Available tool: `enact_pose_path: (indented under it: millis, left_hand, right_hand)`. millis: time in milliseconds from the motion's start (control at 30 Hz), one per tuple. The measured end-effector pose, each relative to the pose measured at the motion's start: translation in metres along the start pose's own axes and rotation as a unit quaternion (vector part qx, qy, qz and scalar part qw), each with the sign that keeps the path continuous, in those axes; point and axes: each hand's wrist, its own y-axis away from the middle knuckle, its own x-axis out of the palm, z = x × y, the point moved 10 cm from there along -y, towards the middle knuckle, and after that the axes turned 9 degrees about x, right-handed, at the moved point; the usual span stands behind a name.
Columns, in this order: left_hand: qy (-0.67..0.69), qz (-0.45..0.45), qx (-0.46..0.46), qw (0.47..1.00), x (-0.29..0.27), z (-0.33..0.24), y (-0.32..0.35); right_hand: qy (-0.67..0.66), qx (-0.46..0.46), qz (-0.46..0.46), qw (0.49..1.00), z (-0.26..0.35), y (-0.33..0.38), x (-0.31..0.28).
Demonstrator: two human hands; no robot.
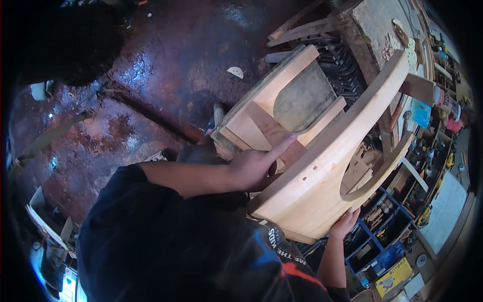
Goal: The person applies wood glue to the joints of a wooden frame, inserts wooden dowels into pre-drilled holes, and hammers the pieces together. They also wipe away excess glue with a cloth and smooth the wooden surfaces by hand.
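Note:
A pale wooden furniture frame (322, 171) stands tilted in front of me. Its near side panel curves, with a rounded cut-out and two small round holes. Behind it, a similar far side piece (271, 90) is joined by a darker wooden crosspiece (274, 132). My left hand (254, 168) reaches between the two sides and grips the frame at the crosspiece. One digit lies stretched along the wood; the other fingers are partly hidden by the near panel. My right hand (344, 224) holds the near panel's lower right edge, fingertips against its face and the rest partly out of sight.
A worn workbench (375, 30) is at the far right, beside dark stacked pieces (342, 65). Farther right are a blue divided organizer (385, 221), a yellow box (394, 278) and a white board (444, 211). A pale half-round piece (235, 72) lies on the stained floor (176, 55).

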Motion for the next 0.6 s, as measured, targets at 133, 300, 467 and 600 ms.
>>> enact_pose_path:
  millis: [133, 300, 467, 600]
  left_hand:
    - [0.037, 0.008, 0.060, 0.997, 0.000, -0.005, -0.002]
    - [0.241, -0.067, -0.033, 0.968, -0.065, -0.014, -0.008]
    - [0.166, 0.095, 0.007, 0.982, -0.079, -0.087, -0.023]
    - [0.271, 0.043, -0.016, 0.962, -0.056, -0.055, -0.009]
  right_hand:
    - [0.050, 0.003, -0.024, 0.998, 0.003, 0.001, -0.005]
    - [0.032, -0.003, -0.029, 0.999, 0.021, -0.002, 0.012]
    - [0.130, -0.013, -0.131, 0.983, 0.036, 0.006, -0.003]
    - [0.083, -0.002, -0.146, 0.986, 0.027, 0.007, 0.004]
